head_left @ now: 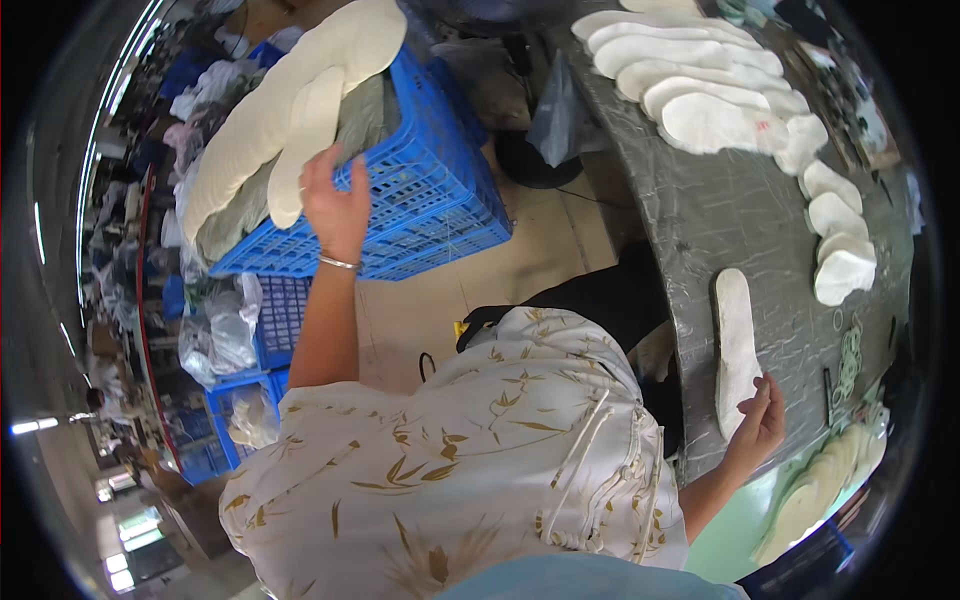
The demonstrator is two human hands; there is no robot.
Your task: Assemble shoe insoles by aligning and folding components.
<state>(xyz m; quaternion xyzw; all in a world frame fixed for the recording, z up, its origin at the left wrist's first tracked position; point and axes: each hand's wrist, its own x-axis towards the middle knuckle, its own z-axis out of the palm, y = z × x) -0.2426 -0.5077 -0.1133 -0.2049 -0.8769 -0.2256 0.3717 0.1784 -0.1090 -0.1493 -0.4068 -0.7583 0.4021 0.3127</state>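
Note:
My left hand (337,205) reaches to a blue plastic crate at the upper left. Its fingertips rest at the edge of a single cream insole (303,150), with the thumb held apart. This insole lies beside and partly over a long overlapping row of cream insoles (270,100) on top of the crate. On the dark work table to the right lies one white insole (737,335), lengthwise and flat. My right hand (760,420) is at the lower right edge of this insole, its fingers slightly bent and apart; whether they touch it is hard to see.
Overlapping white insoles (700,75) line the far side of the covered table (690,240), with smaller white pieces (838,235) along its right. A pale green cord (850,360) lies there too. The blue crate (430,165) stands at left, bagged goods (220,330) beyond. More insoles (820,490) rest at lower right.

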